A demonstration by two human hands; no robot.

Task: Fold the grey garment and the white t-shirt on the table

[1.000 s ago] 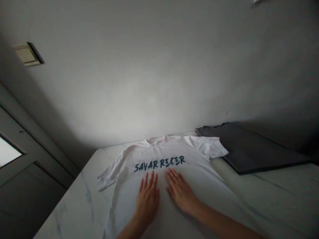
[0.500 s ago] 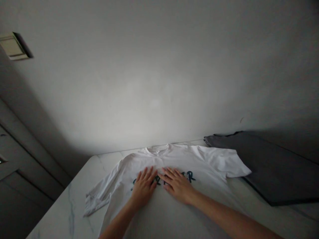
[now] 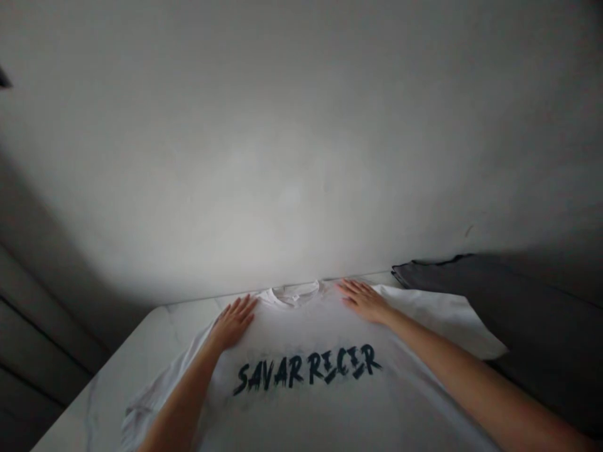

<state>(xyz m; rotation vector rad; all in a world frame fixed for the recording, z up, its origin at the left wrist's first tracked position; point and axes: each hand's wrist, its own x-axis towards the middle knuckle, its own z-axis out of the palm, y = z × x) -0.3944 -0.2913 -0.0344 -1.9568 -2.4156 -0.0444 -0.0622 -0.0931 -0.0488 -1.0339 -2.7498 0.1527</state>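
A white T-shirt (image 3: 301,411) lies spread on the table, its collar toward the wall and dark brush-style lettering across the chest. My left hand (image 3: 235,321) rests flat on the shirt's left shoulder, fingers stretched toward the collar. On the right shoulder lies my right hand (image 3: 363,300), palm down with the fingers extended. Neither hand grips the cloth. My forearms cover parts of both sleeves, and the shirt's lower part runs out of view.
The white marble-patterned table (image 3: 89,402) meets a plain grey wall (image 3: 292,157) at its far edge. Dark grey cloth (image 3: 532,314) lies on the right, partly beneath the right sleeve. A panelled door (image 3: 32,351) stands at the left.
My hands have moved apart and up from the lettering to the two shoulders, uncovering the print. The shirt now appears nearer and lower in view.
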